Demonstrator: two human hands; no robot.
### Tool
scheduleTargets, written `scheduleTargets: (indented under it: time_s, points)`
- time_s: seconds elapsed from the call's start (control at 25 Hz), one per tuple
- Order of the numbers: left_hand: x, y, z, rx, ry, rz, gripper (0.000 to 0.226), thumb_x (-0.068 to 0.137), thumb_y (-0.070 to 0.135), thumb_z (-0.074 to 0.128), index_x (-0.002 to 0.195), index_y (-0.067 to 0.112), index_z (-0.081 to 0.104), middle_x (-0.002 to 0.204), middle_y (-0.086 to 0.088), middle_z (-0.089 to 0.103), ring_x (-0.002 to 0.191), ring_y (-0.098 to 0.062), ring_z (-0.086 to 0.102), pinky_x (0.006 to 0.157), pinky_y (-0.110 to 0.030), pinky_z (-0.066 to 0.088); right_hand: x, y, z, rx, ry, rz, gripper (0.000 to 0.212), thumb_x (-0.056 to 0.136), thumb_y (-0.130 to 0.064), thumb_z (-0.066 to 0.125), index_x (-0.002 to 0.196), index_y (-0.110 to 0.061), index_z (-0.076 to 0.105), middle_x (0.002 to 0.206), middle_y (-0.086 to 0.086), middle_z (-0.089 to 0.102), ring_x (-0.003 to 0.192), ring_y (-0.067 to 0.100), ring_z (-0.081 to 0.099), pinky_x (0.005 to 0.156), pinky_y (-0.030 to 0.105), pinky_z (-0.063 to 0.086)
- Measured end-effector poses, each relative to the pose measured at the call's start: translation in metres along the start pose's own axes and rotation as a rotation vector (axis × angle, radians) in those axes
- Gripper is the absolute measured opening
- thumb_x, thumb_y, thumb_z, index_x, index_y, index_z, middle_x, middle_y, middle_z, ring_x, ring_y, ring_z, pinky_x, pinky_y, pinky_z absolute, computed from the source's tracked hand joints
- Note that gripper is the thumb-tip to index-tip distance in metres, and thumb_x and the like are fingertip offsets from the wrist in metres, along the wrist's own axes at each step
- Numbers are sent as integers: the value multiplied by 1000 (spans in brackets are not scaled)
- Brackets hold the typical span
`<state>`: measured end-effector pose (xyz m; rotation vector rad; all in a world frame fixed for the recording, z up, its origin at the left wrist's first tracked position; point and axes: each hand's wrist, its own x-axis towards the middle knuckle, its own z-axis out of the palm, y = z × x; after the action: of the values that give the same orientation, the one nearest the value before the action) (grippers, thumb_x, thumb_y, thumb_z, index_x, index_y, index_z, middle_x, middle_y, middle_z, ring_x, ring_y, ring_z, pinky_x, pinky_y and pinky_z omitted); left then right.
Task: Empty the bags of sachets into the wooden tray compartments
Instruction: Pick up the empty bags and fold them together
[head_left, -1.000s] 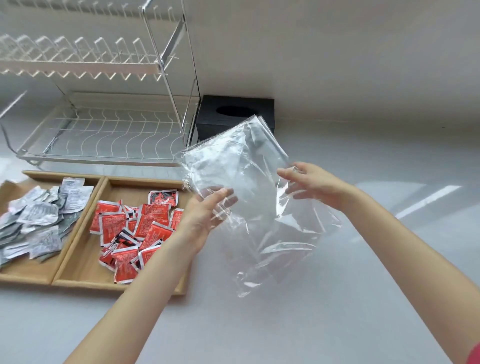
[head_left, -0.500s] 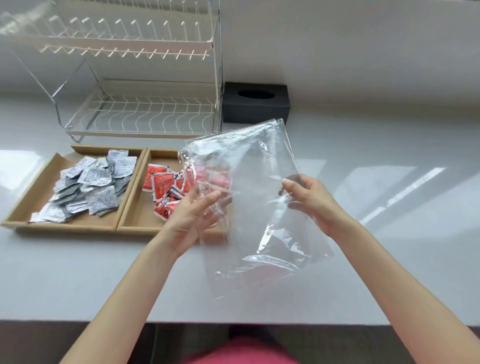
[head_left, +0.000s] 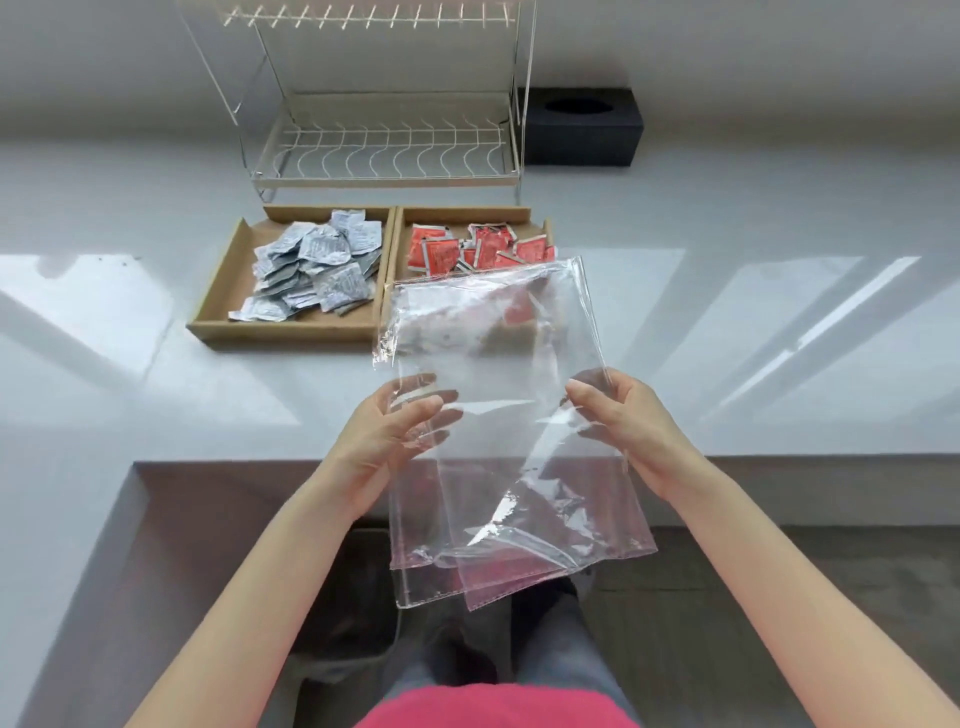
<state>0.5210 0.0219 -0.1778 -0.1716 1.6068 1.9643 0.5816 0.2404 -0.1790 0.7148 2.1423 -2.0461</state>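
While both hands grip them at mid-height, the clear plastic bags (head_left: 498, 415) hang empty in front of the person, above the near edge of the white counter (head_left: 130, 395); two overlapping bottom seams show, so at least two bags are held together.

Left hand (head_left: 387, 441): thumb in front of the film, fingers behind it, pinched on the bags' left edge.
Right hand (head_left: 623, 421): closed on the bags' right edge, thumb toward the viewer.
Hands: apart, one at each side of the bags.

Wooden tray (head_left: 387, 260): on the counter beyond the bags, two compartments side by side.
Left compartment: a heap of silver sachets (head_left: 317, 270), fully visible.
Right compartment: red sachets (head_left: 467, 249); the raised top edge of the bags covers the near half of this compartment, and its contents show there only as a blurred red patch through the film.

Wire dish rack (head_left: 384, 104): behind the tray, near the wall, two tiers.
Black box (head_left: 582, 135): just right of the rack, oval opening on top.

Below the counter edge: dark flooring, with the person's pink garment (head_left: 493, 706) at the bottom of the view; the lower part of the bags hangs in front of this area.
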Motion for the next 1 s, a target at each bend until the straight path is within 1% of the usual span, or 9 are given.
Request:
scheduleTargets:
  time_s: [0.16, 0.24, 0.36, 0.48, 0.56, 0.68, 0.8, 0.92, 1.0]
  points:
    - [-24, -11, -16, 56, 54, 3, 33, 81, 11, 61, 113, 13, 53, 87, 6, 73, 77, -7, 71, 62, -19, 53, -24, 10, 13, -39, -16, -1, 5, 85, -22, 60, 80, -21, 58, 75, -6, 63, 71, 7, 54, 66, 19, 42]
    - [-34, -19, -18, 92, 91, 2, 32, 81, 16, 63, 112, 13, 57, 80, 12, 74, 78, -8, 67, 73, -24, 51, -30, 14, 13, -56, -36, -9, 6, 85, -21, 61, 78, -20, 60, 73, -7, 63, 67, 4, 55, 63, 17, 43]
    - [-51, -32, -16, 80, 157, -20, 19, 79, 19, 66, 98, 18, 66, 94, 5, 73, 93, -16, 62, 92, -37, 45, -37, 19, 11, -69, -75, -2, 7, 84, -20, 61, 77, -19, 61, 72, -6, 63, 56, -3, 57, 55, 10, 44]
    - [-68, -45, -15, 61, 236, -33, 12, 79, 19, 65, 90, 19, 69, 102, -10, 70, 95, -24, 62, 88, -37, 47, -40, 30, 10, -150, -123, 20, 8, 84, -26, 61, 76, -23, 60, 72, -10, 62, 61, 1, 56, 61, 17, 41]
    - [-77, -56, -20, 75, 300, -39, 11, 79, 21, 65, 90, 19, 69, 97, -8, 69, 91, -21, 59, 86, -35, 44, -40, 38, 13, -224, -184, 34, 11, 84, -31, 61, 81, -21, 61, 74, -11, 60, 60, -1, 53, 62, 18, 39]
    - [-88, -71, -30, 72, 337, -80, 22, 80, 23, 64, 97, 10, 68, 96, -8, 69, 91, -21, 61, 86, -35, 42, -43, 48, 25, -224, -246, 52, 17, 84, -32, 61, 92, -18, 63, 81, -12, 64, 72, 0, 58, 66, 15, 42]
    - [-100, -82, -48, 56, 383, -112, 13, 79, 24, 64, 89, 16, 66, 89, -1, 70, 89, -19, 62, 88, -36, 42, -47, 58, 45, -211, -303, 74, 9, 85, -29, 60, 86, -21, 63, 77, -10, 64, 70, 3, 59, 67, 17, 43]
    - [-106, -93, -81, 44, 378, -141, 15, 82, 24, 61, 96, 18, 62, 101, 0, 70, 97, -16, 64, 90, -36, 44, -50, 69, 78, -233, -306, 92, 9, 85, -27, 60, 84, -19, 62, 75, -4, 60, 68, 7, 54, 64, 18, 42]
    - [-112, -99, -99, 93, 347, -152, 20, 83, 23, 60, 102, 18, 56, 107, 0, 69, 97, -15, 66, 82, -33, 49, -53, 75, 98, -239, -272, 104, 7, 86, -25, 59, 85, -19, 63, 68, -9, 58, 58, -2, 52, 57, 11, 40]
